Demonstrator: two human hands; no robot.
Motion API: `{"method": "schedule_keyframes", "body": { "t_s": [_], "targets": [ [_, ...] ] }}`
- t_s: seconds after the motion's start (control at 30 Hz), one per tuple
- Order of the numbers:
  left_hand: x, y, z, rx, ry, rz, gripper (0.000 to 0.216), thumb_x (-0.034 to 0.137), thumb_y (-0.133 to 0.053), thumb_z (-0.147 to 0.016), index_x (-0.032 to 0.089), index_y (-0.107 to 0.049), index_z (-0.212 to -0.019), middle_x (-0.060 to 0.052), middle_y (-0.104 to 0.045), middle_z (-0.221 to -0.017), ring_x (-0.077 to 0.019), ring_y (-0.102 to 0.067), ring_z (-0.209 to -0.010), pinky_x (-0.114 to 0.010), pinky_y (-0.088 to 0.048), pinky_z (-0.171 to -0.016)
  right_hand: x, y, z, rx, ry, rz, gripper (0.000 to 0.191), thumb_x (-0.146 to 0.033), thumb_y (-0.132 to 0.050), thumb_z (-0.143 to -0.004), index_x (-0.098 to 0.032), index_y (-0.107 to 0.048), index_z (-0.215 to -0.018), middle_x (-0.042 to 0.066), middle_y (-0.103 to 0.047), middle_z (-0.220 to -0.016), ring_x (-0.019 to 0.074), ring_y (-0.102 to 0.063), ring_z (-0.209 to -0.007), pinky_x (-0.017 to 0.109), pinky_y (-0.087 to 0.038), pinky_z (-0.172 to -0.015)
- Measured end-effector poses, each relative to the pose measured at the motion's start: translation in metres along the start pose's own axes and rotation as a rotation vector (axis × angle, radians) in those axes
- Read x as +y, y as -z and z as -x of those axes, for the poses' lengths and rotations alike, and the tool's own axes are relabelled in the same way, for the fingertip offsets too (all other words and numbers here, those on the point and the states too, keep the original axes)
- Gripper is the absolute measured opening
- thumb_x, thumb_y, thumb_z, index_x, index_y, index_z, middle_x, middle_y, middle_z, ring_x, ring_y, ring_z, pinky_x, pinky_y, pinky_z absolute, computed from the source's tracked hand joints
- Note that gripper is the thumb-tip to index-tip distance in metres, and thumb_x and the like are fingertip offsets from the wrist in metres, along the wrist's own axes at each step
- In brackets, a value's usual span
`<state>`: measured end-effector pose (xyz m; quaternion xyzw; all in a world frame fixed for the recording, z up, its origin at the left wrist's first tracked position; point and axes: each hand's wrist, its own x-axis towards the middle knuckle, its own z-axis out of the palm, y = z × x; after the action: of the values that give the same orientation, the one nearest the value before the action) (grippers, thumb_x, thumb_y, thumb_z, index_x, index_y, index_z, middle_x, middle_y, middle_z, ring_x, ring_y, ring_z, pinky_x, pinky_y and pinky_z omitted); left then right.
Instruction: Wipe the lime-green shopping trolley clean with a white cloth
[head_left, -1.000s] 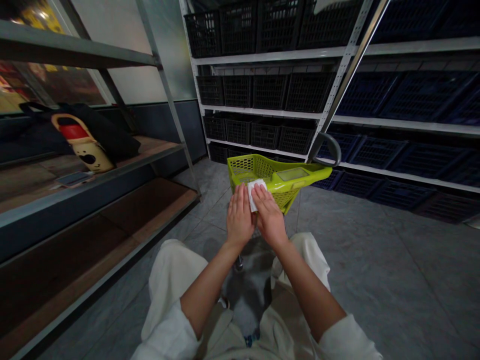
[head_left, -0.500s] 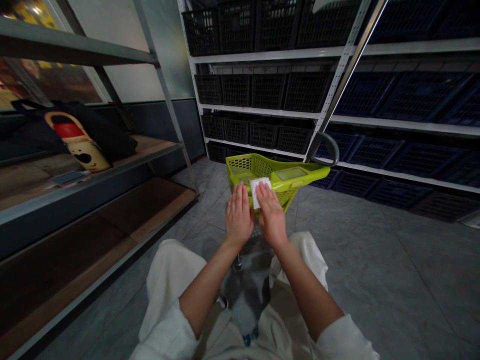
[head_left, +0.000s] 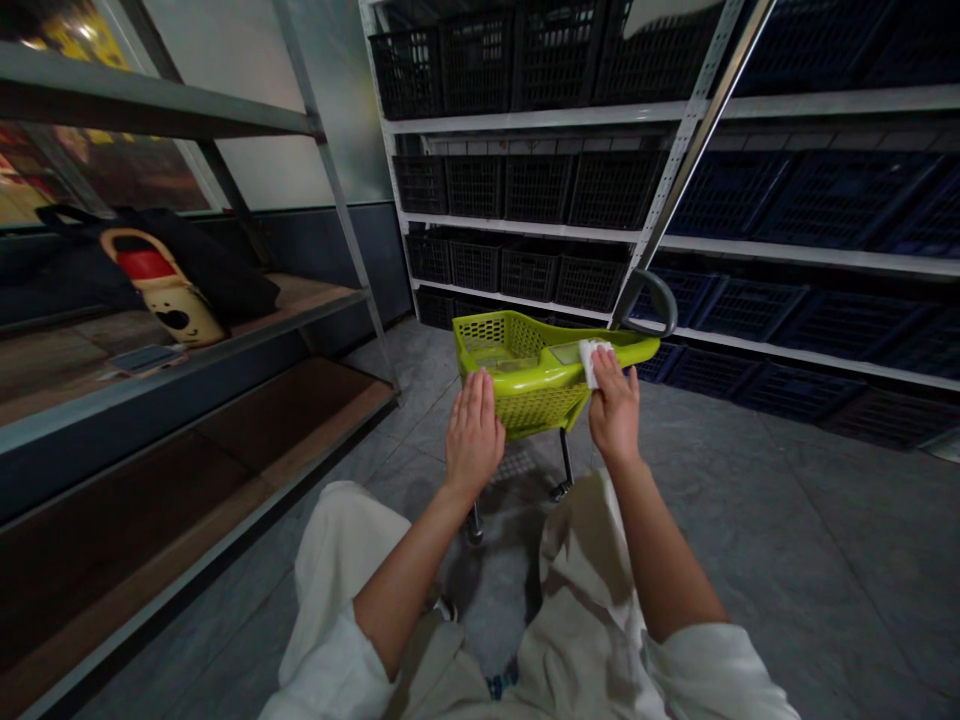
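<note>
A lime-green shopping basket on wheels [head_left: 536,395] stands on the grey floor in front of my knees. My left hand [head_left: 472,435] rests with fingers stretched flat against the basket's near rim. My right hand [head_left: 613,405] presses a small white cloth [head_left: 589,360] onto the basket's right rim, fingers closed over it. A grey handle [head_left: 660,295] rises at the basket's far right end.
Metal shelves with dark plastic crates [head_left: 540,185] fill the wall ahead and to the right. On the left, a wooden-board shelf [head_left: 225,330] carries a black bag [head_left: 202,260] and a yellow-and-red toy-like container [head_left: 161,285]. A slanted metal upright [head_left: 675,180] crosses behind the basket.
My right hand has slid the white cloth from the basket's near middle rim to its right rim. My left hand stayed by the near rim.
</note>
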<state>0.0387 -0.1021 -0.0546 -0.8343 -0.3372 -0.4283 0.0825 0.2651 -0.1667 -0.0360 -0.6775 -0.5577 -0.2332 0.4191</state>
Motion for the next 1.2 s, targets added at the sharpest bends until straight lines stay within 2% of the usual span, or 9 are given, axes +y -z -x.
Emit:
{"method": "schedule_keyframes", "body": {
  "t_s": [0.23,0.47,0.6,0.73,0.8,0.9,0.97,1.07,1.2],
  "targets": [
    [-0.011,0.001,0.002,0.027,-0.008,-0.012,0.078,0.011,-0.046,-0.090,0.011,-0.009,-0.159,-0.019,-0.035,-0.160,-0.0295,-0.029,-0.150,-0.048,-0.032,-0.120,0.023,0.008,-0.006,0.011,-0.055,0.032,0.061,-0.010,-0.035,-0.086,-0.025,-0.051,-0.144,0.009,-0.053,-0.150,0.0206,-0.045,-0.143,0.057,-0.019,-0.121],
    [-0.032,0.005,0.003,0.069,-0.009,-0.013,0.079,0.007,-0.047,-0.085,0.012,-0.016,-0.158,-0.019,-0.042,-0.155,-0.0283,-0.031,-0.150,-0.048,-0.033,-0.120,0.017,0.009,-0.002,-0.007,-0.008,0.002,0.059,-0.011,-0.036,-0.087,-0.026,-0.052,-0.142,0.008,-0.055,-0.149,0.0197,-0.047,-0.141,0.053,-0.020,-0.120],
    [-0.041,0.009,-0.001,0.146,0.027,0.011,0.077,0.003,-0.045,-0.079,0.014,-0.028,-0.153,-0.018,-0.049,-0.146,-0.0277,-0.038,-0.145,-0.049,-0.034,-0.119,0.007,0.007,-0.001,-0.015,0.013,-0.016,0.057,-0.012,-0.037,-0.088,-0.024,-0.053,-0.141,0.008,-0.055,-0.148,0.0200,-0.046,-0.141,0.051,-0.024,-0.119],
    [-0.023,0.023,-0.014,0.117,0.157,-0.105,0.069,0.010,-0.056,-0.078,0.019,-0.047,-0.145,-0.018,-0.049,-0.142,-0.0368,-0.037,-0.143,-0.063,-0.020,-0.121,-0.003,0.003,0.002,0.011,0.012,-0.028,0.059,-0.011,-0.037,-0.087,-0.025,-0.052,-0.142,0.008,-0.057,-0.147,0.0198,-0.047,-0.140,0.049,-0.029,-0.118],
    [-0.004,0.029,-0.020,0.040,0.151,-0.130,0.078,0.013,-0.061,-0.076,0.022,-0.041,-0.150,-0.017,-0.042,-0.151,-0.0397,-0.029,-0.147,-0.066,-0.014,-0.120,-0.005,0.002,0.003,0.030,0.020,-0.039,0.059,-0.010,-0.038,-0.087,-0.026,-0.052,-0.142,0.007,-0.057,-0.146,0.0198,-0.047,-0.140,0.048,-0.031,-0.117],
    [0.025,0.030,-0.026,-0.090,-0.014,-0.107,0.086,0.015,-0.060,-0.077,0.015,-0.026,-0.157,-0.017,-0.024,-0.164,-0.0362,-0.013,-0.154,-0.059,-0.016,-0.122,-0.007,0.001,0.004,0.055,0.032,-0.061,0.059,-0.010,-0.037,-0.087,-0.024,-0.052,-0.142,0.007,-0.057,-0.146,0.0200,-0.047,-0.140,0.047,-0.033,-0.116],
    [0.038,0.024,-0.026,-0.138,-0.063,-0.094,0.087,0.016,-0.057,-0.078,0.009,-0.021,-0.157,-0.016,-0.018,-0.166,-0.0322,-0.010,-0.155,-0.054,-0.016,-0.124,-0.008,0.000,0.004,0.067,0.032,-0.068,0.059,-0.010,-0.037,-0.087,-0.024,-0.052,-0.143,0.008,-0.057,-0.146,0.0201,-0.047,-0.140,0.047,-0.034,-0.116],
    [0.043,0.012,-0.024,-0.177,-0.080,-0.091,0.086,0.016,-0.054,-0.079,0.003,-0.019,-0.156,-0.016,-0.021,-0.166,-0.0283,-0.016,-0.154,-0.046,-0.018,-0.125,-0.008,0.000,0.004,0.073,0.030,-0.068,0.060,-0.009,-0.037,-0.087,-0.025,-0.051,-0.144,0.007,-0.057,-0.146,0.0205,-0.048,-0.140,0.047,-0.034,-0.115],
    [0.037,0.006,-0.022,-0.177,-0.087,-0.094,0.080,0.015,-0.050,-0.082,0.004,-0.021,-0.156,-0.014,-0.029,-0.163,-0.0265,-0.027,-0.151,-0.043,-0.020,-0.125,-0.011,0.001,0.004,0.067,0.033,-0.082,0.060,-0.009,-0.036,-0.088,-0.025,-0.051,-0.144,0.008,-0.057,-0.146,0.0208,-0.047,-0.140,0.047,-0.035,-0.115]
  ]
}}
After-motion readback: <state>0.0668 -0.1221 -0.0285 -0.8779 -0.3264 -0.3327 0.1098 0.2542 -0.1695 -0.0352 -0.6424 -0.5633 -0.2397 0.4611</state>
